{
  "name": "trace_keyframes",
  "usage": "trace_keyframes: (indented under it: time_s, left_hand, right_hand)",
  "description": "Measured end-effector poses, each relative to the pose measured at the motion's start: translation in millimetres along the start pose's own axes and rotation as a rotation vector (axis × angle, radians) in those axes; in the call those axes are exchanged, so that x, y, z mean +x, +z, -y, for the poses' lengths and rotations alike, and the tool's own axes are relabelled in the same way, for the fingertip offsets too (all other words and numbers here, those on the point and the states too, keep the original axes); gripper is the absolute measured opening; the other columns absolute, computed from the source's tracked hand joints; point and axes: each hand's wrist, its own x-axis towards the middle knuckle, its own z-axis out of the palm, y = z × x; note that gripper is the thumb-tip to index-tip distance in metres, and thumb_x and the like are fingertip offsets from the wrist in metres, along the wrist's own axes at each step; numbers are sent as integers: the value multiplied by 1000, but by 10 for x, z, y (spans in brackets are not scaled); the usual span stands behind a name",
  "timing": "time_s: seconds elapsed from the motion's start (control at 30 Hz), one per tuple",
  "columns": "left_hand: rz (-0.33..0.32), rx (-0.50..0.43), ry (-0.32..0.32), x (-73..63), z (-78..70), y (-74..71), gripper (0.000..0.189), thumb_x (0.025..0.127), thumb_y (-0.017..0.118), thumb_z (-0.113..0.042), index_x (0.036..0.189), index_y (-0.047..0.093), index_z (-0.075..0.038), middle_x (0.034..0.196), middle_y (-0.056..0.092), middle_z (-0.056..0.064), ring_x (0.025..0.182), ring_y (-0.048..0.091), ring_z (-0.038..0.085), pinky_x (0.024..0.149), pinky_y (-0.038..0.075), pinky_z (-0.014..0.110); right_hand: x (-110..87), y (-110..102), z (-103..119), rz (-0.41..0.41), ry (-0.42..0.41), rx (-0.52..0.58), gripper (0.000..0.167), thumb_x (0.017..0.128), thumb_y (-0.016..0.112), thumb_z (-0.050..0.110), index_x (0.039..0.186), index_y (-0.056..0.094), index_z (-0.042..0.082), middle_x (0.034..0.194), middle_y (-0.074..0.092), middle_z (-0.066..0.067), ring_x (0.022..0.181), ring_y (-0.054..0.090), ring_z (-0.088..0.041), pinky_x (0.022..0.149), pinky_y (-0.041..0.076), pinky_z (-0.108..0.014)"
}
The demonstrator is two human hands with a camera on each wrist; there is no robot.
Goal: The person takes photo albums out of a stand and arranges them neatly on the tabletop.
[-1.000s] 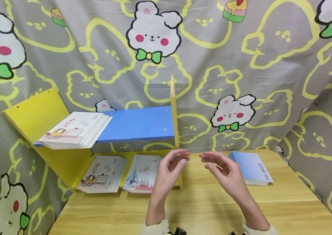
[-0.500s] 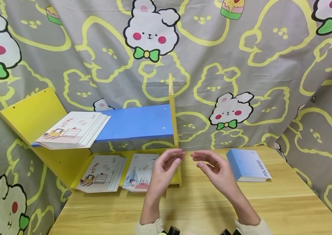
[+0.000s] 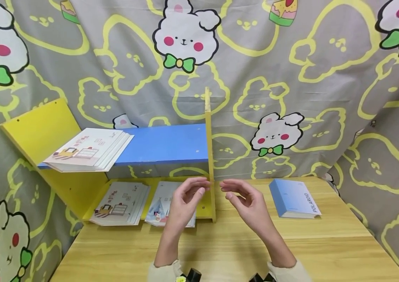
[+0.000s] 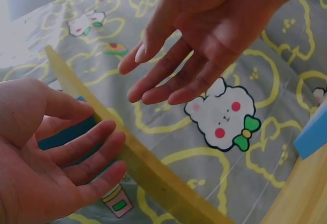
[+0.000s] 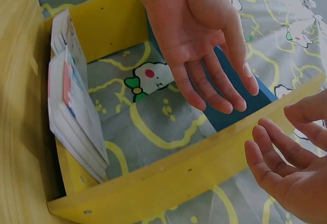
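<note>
My left hand (image 3: 185, 201) hovers in front of the shelf's right side panel, fingers loosely bent and holding nothing. Facing it a small gap away is my right hand (image 3: 247, 199), likewise holding nothing. Behind the left hand, a white picture book stack (image 3: 158, 205) on the shelf's bottom board is partly covered. Another white stack (image 3: 120, 203) lies to its left on that board. A third stack (image 3: 88, 149) rests on the blue upper board (image 3: 164, 143). To the right of my right hand, a thick blue book marked POLAROID (image 3: 292, 197) lies on the table.
The yellow shelf frame (image 3: 211, 164) stands at the table's back left, its left panel (image 3: 42, 125) slanting outward. Wood-patterned table surface (image 3: 220, 250) runs in front of the shelf. A grey cartoon-print curtain (image 3: 234, 70) hangs behind and at both sides.
Both hands have drifted left, toward the shelf, keeping their facing pose. The head view has shifted slightly. The books and shelf stay in place.
</note>
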Motion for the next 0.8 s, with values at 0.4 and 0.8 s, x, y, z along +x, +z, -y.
trace_keyframes:
  time_s: [0.4, 0.8]
  left_hand:
    - [-28, 49, 40, -109, -49, -220, 26, 102, 63, -5, 128, 64, -4, 118, 69, 16, 109, 68, 27, 101, 55, 36]
    - [-107, 109, 65, -181, -121, -450, 26, 102, 61, -3, 128, 63, 1, 118, 69, 19, 108, 68, 32, 97, 56, 31]
  right_hand:
    - [20, 252, -46, -16, 13, 29, 29, 100, 64, 0, 129, 65, 0, 124, 69, -18, 114, 65, -36, 95, 57, -29]
    - [112, 424, -41, -24, 52, 44, 28, 100, 65, 3, 128, 66, 7, 123, 70, -13, 114, 67, -27, 95, 58, -30]
